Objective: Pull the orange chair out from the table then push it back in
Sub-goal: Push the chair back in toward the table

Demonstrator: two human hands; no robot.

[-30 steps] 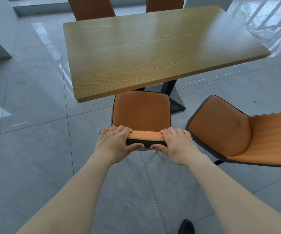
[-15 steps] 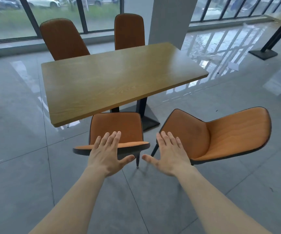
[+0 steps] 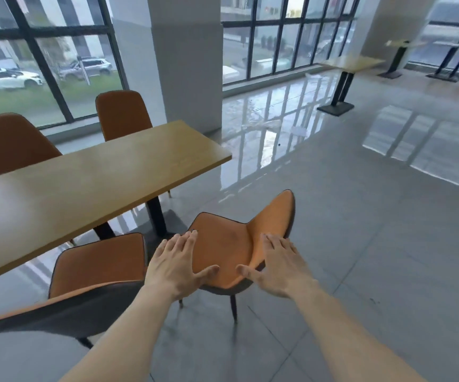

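Note:
An orange chair with a dark grey back stands at the near side of the wooden table, its seat partly under the table edge. A second orange chair stands to its right, turned sideways and away from the table. My left hand and my right hand are stretched out flat with fingers apart, in front of this second chair. Neither hand holds anything, and whether they touch the chair I cannot tell.
Two more orange chairs stand at the table's far side. A white pillar rises behind the table. Other tables stand far right by the windows. Glossy grey floor tiles stretch to the right.
Both hands let go of the first chair's backrest and opened. My view rose and swung right, and the hands now hover at the second chair.

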